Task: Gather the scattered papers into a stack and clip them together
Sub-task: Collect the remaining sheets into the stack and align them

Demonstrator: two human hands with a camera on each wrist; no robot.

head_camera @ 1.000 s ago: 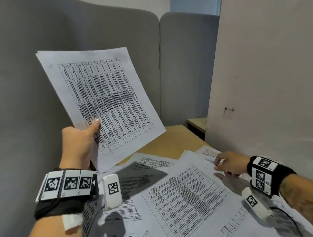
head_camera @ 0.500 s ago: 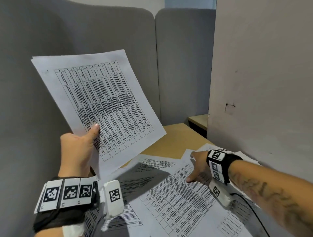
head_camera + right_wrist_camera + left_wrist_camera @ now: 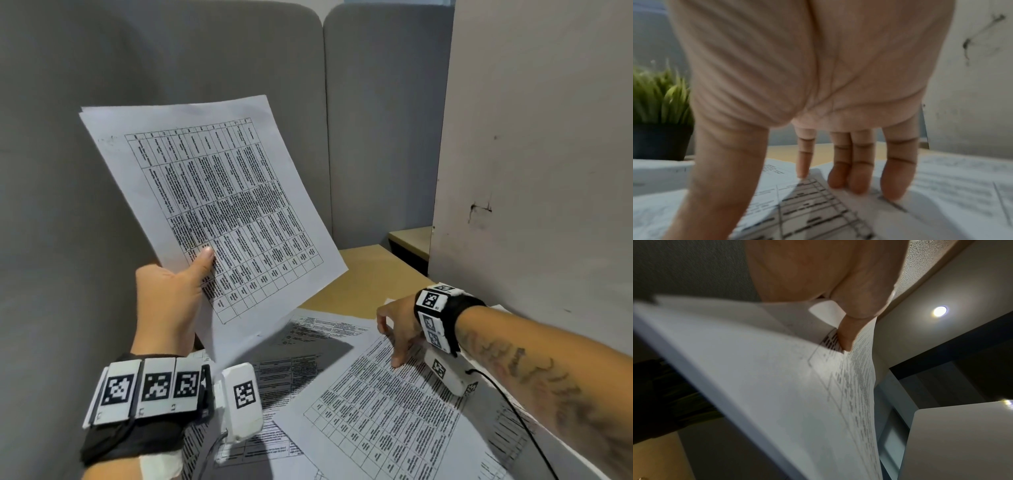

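While the left hand (image 3: 168,294) pinches the gathered sheets (image 3: 212,205) aloft, the right hand (image 3: 397,325), fingers straight, presses a sheet (image 3: 383,411) mid-tabletop; gathering continues, so next it must lift that sheet.

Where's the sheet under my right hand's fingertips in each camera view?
Head: the sheet lies lower right on the desk, right hand touching its far end.
Left wrist: not in it; only the held papers, pinched by the left hand.
Right wrist: bottom centre, under the fingertips.
Shared landmark: the scuff mark on the white partition, in the head and right wrist views.
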